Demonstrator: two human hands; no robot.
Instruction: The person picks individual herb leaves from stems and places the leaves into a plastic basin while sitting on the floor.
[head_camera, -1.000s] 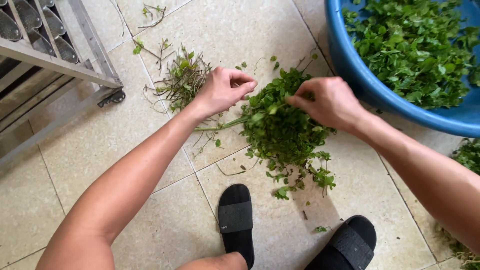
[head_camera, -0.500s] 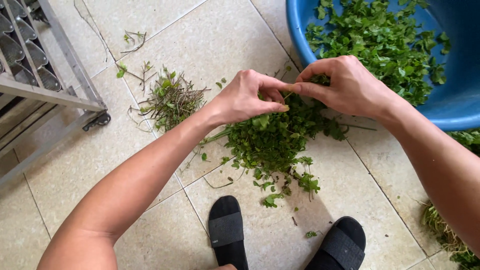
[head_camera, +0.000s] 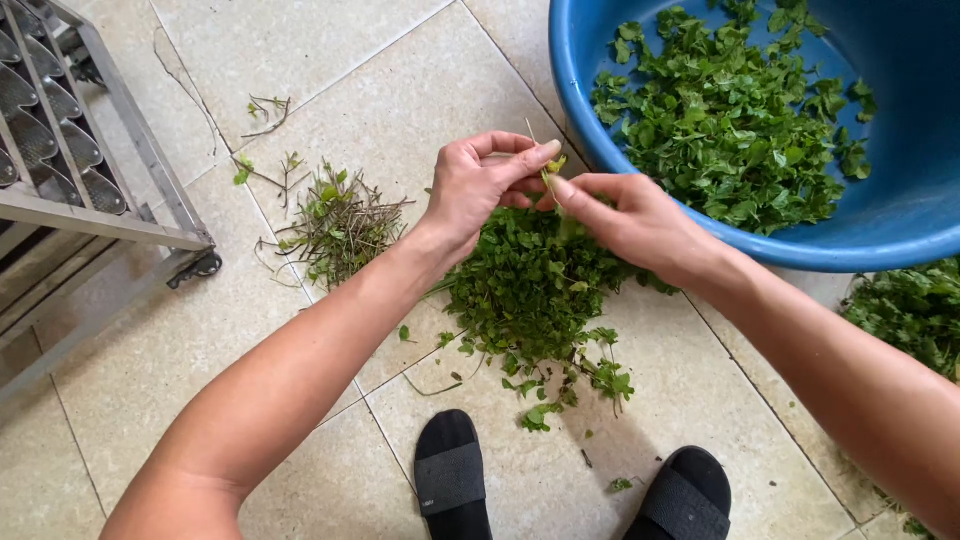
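My left hand (head_camera: 480, 185) and my right hand (head_camera: 625, 218) meet above a pile of green leafy herbs (head_camera: 535, 290) on the tiled floor. Both pinch one thin herb sprig (head_camera: 550, 172) between thumb and fingers, just in front of the rim of a big blue basin (head_camera: 900, 235). The basin holds plucked green leaves (head_camera: 735, 115). To the left of my left hand lies a small heap of bare stems (head_camera: 340, 225).
A metal rack with trays (head_camera: 75, 150) on casters stands at the left. More green herbs (head_camera: 910, 310) lie on the floor at the right. Two black sandals (head_camera: 455, 480) show at the bottom edge.
Both hands have risen from the herb pile and come together at the basin's rim, now pinching a single sprig. The view has shifted toward the basin.
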